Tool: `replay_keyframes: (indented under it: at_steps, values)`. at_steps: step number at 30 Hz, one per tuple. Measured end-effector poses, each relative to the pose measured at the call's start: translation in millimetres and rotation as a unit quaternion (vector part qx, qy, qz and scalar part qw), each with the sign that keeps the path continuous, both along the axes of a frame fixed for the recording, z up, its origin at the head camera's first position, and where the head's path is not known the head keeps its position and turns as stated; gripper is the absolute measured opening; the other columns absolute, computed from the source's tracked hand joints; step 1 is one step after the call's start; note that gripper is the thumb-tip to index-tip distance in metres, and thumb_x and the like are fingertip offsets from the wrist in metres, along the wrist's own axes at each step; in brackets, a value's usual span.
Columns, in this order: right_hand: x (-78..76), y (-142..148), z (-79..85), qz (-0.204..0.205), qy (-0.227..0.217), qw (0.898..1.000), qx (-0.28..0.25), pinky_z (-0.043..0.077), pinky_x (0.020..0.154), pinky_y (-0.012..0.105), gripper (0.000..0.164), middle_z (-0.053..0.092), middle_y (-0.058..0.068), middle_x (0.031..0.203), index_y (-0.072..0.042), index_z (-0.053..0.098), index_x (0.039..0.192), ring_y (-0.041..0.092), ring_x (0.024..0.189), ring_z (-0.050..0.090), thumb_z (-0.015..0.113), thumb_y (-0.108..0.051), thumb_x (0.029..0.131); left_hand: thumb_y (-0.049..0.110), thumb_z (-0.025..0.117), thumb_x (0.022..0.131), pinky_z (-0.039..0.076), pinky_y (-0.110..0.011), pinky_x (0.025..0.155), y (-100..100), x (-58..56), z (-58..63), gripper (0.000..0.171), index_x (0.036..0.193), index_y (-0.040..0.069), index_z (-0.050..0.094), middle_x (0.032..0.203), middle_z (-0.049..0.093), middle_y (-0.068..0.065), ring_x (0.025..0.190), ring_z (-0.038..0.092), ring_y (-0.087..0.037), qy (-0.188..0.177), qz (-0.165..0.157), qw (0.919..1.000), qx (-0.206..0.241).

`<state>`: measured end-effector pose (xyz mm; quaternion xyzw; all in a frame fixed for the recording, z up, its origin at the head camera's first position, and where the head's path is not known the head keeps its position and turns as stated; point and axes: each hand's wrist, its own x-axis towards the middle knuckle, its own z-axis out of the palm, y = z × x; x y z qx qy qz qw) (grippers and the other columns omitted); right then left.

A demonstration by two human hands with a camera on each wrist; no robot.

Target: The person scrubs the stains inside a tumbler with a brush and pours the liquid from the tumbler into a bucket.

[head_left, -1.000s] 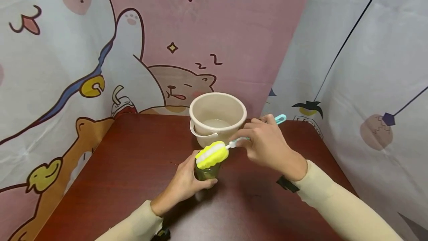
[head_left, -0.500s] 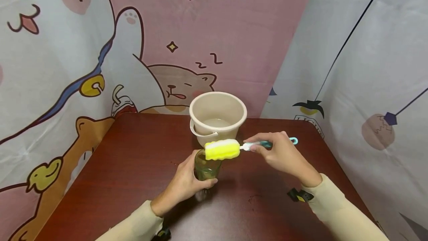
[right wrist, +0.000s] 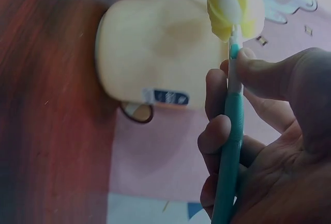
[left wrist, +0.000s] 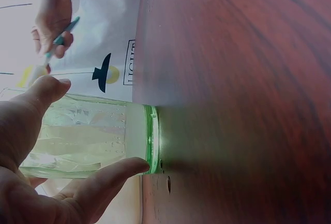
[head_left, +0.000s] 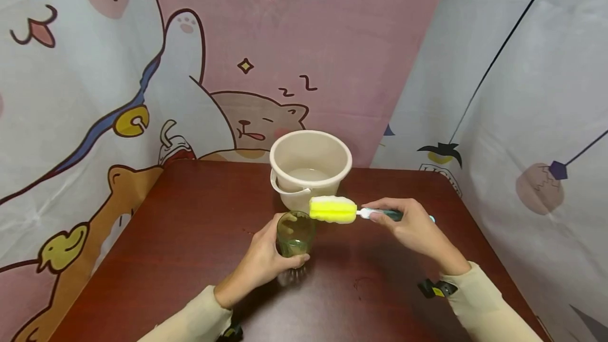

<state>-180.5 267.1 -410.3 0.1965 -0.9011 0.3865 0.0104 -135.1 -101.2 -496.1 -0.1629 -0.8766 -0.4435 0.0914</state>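
Note:
My left hand (head_left: pixel 261 258) grips a clear green drinking glass (head_left: pixel 295 236) from its left side, thumb and fingers around it. In the left wrist view, the glass (left wrist: pixel 93 133) has its base at or just above the tabletop; whether they touch, I cannot tell. To its upper right, my right hand (head_left: pixel 412 230) holds a sponge cup brush (head_left: pixel 333 210) by its teal and white handle. The brush lies roughly level, its yellow and white head pointing left, just outside the glass rim. Fingers and thumb wrap the handle (right wrist: pixel 232 123) in the right wrist view.
Behind the glass stands a beige bucket (head_left: pixel 328 190), its handle hanging down at the front left. The dark red wooden table (head_left: pixel 209 210) carries small wet-looking marks. Cartoon-printed cloth (head_left: pixel 342 41) encloses the back and sides.
The brush head has moved from over the glass mouth to the right, off the glass, and levelled out. My right hand has shifted right and down; the left hand and glass stay put.

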Motion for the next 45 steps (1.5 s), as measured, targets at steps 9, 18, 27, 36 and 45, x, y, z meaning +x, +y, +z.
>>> replay_keyframes:
  at_steps: [9,18,27,36,45]
  values:
    - [-7.5,21.9,-21.5,-0.030,-0.011,0.999,0.036,0.058,0.077,0.024,0.037,0.087,0.003,0.125,-0.023,0.087,0.134,0.017,0.092,0.070,0.097,-0.024,0.098,0.033,0.111,0.076,0.067,-0.043,0.106,0.4,-1.4,1.0,0.091,0.153,0.022,0.063,0.138,0.080,0.004,0.125,0.080,-0.017,0.013,-0.005,0.9999,-0.003]
    - [-14.7,29.7,-53.1,-0.021,0.018,0.994,0.109,0.062,0.089,0.034,0.034,0.086,-0.002,0.120,-0.029,0.089,0.128,0.016,0.101,0.072,0.097,-0.018,0.097,0.033,0.111,0.077,0.067,-0.045,0.108,0.4,0.1,0.1,0.092,0.155,0.020,0.063,0.140,0.081,-0.001,0.127,0.079,-0.019,0.004,-0.006,1.0000,0.000]
    - [-18.4,33.6,-67.7,-0.023,0.005,0.994,0.110,0.056,0.082,0.033,0.027,0.082,-0.002,0.112,-0.028,0.090,0.123,0.016,0.093,0.066,0.095,-0.015,0.099,0.032,0.111,0.077,0.067,-0.048,0.107,0.7,-1.0,-0.1,0.092,0.155,0.018,0.063,0.139,0.081,-0.001,0.126,0.080,-0.019,0.003,-0.008,1.0000,0.005]
    - [-22.8,36.0,-76.9,-0.013,-0.017,0.994,0.105,0.053,0.079,0.027,0.028,0.084,0.002,0.119,-0.027,0.091,0.117,0.017,0.092,0.064,0.088,-0.003,0.102,0.031,0.111,0.078,0.067,-0.050,0.108,0.3,-2.0,1.0,0.092,0.155,0.019,0.063,0.140,0.080,-0.003,0.128,0.080,-0.022,0.007,-0.012,0.9998,0.011]
    - [-23.3,35.2,-80.8,-0.028,-0.030,0.992,0.123,0.055,0.081,0.033,0.027,0.079,-0.002,0.105,-0.027,0.090,0.119,0.018,0.094,0.066,0.093,-0.010,0.099,0.032,0.111,0.078,0.067,-0.046,0.108,-0.3,-0.9,0.5,0.091,0.154,0.017,0.064,0.139,0.080,0.003,0.128,0.079,-0.018,0.002,-0.008,1.0000,0.006]
